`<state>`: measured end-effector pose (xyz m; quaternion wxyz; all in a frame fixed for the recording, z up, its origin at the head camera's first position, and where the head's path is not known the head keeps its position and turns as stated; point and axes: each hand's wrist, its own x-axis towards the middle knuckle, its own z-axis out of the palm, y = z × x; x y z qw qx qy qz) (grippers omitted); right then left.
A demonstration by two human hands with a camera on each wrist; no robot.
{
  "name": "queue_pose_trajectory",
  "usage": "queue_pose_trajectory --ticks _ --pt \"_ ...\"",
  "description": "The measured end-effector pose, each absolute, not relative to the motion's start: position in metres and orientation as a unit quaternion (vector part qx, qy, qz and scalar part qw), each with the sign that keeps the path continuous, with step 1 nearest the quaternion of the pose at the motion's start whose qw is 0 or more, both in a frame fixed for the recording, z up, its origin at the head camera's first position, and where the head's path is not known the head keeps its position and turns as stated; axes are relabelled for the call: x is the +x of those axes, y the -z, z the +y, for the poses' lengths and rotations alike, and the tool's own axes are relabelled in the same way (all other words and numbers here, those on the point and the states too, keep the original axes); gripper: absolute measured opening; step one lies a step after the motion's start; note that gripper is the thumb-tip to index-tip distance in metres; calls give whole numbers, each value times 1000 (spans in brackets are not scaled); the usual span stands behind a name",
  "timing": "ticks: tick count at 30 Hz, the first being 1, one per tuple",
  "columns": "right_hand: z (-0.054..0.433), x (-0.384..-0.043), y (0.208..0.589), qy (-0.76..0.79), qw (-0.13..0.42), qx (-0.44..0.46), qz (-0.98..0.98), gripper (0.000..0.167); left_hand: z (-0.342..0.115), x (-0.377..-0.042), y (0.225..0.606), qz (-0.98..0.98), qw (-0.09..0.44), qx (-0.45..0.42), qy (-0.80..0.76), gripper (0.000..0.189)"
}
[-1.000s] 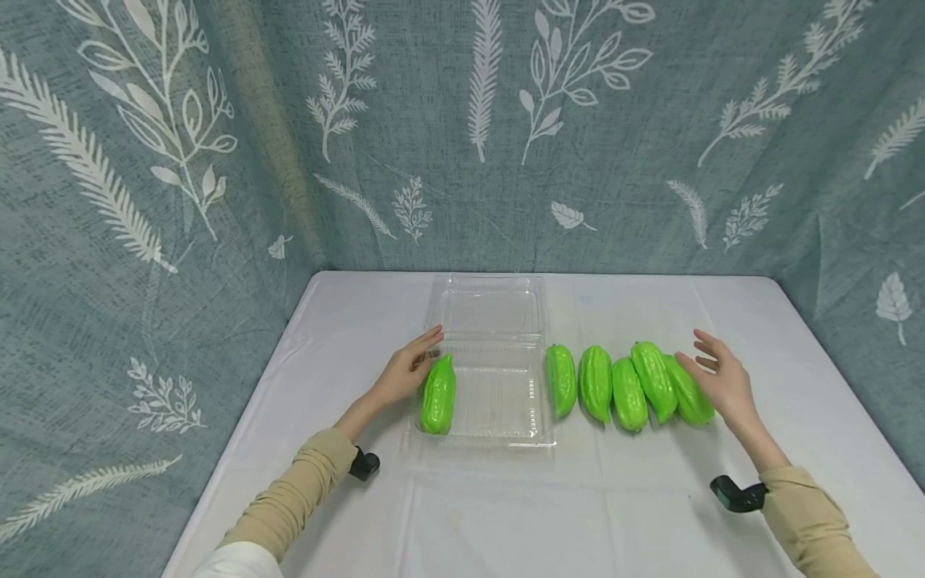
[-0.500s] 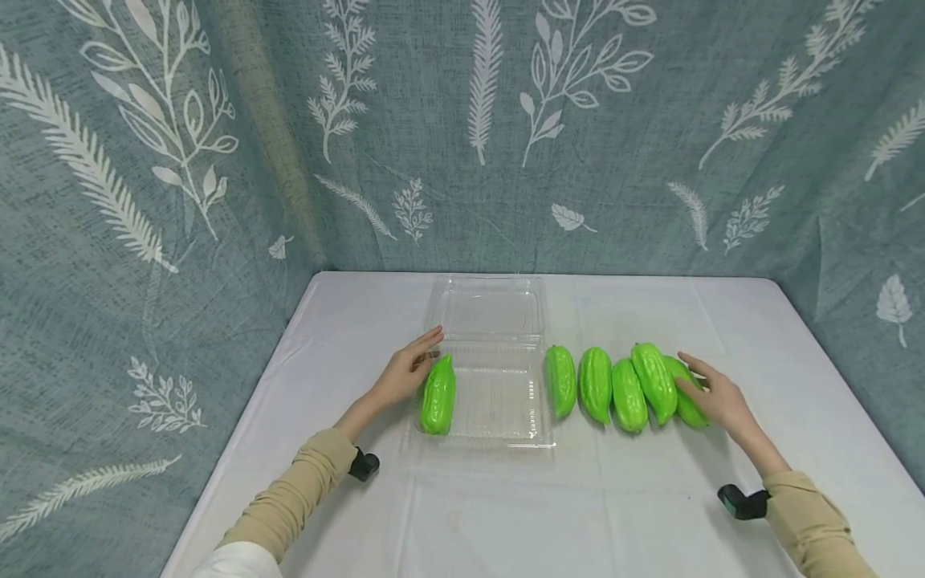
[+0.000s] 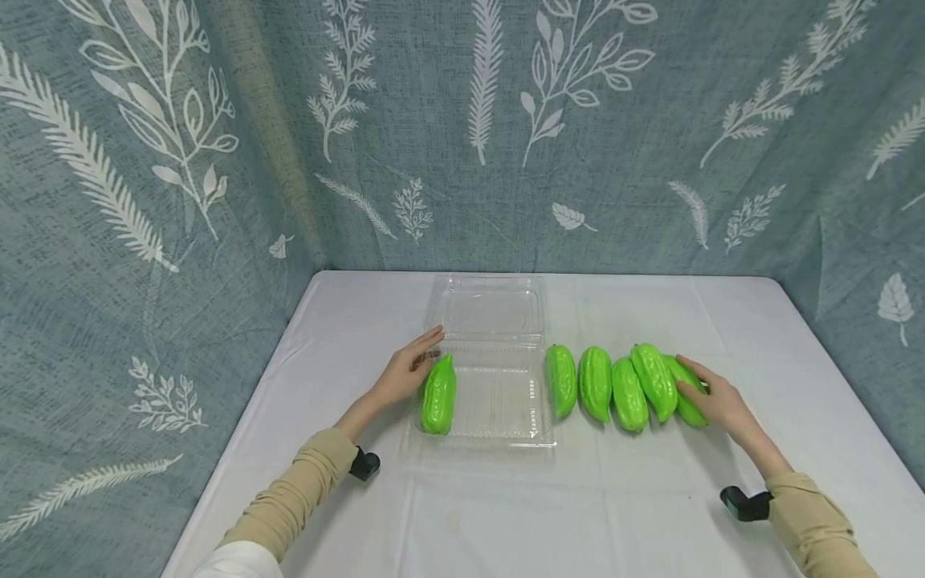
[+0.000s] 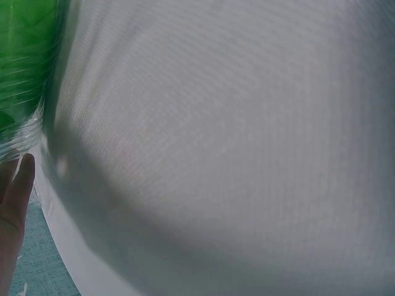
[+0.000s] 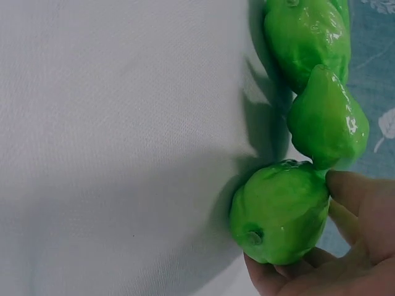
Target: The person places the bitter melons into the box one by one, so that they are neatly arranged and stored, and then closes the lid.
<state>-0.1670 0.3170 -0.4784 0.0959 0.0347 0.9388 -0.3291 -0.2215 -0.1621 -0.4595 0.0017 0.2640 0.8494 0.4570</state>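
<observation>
A clear plastic clamshell box (image 3: 499, 401) lies with its lid folded back, a single green bitter melon (image 3: 438, 397) along its left side. My left hand (image 3: 400, 376) rests against the box's left wall, fingers mostly straight; in the left wrist view a fingertip (image 4: 26, 161) meets the ribbed plastic. To the right of the box lie several more bitter melons in a row. My right hand (image 3: 719, 399) holds the rightmost bitter melon (image 5: 281, 213), thumb on one side and fingers curled round the other. Its neighbour (image 5: 328, 120) leans close beside it. My hand partly hides the held melon in the head view.
The box's lid (image 3: 491, 309) lies flat behind its base. A bitter melon (image 3: 561, 381) lies close beside the box's right wall. White cloth (image 3: 506, 514) covers the table, and a patterned blue-green curtain (image 3: 448, 217) hangs behind and at the sides.
My right hand has come down from above the right end of the row and now grips the rightmost bitter melon. The left hand and the box have stayed put.
</observation>
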Motion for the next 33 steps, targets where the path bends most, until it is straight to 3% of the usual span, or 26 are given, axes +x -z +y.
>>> queue_pose_trajectory --ticks 27,33 --pt "321 -163 483 339 50 68 937 61 -160 -220 462 852 -8 261 -453 43" --pt "325 -162 486 346 23 66 936 62 -163 -229 482 857 -15 252 -450 44"
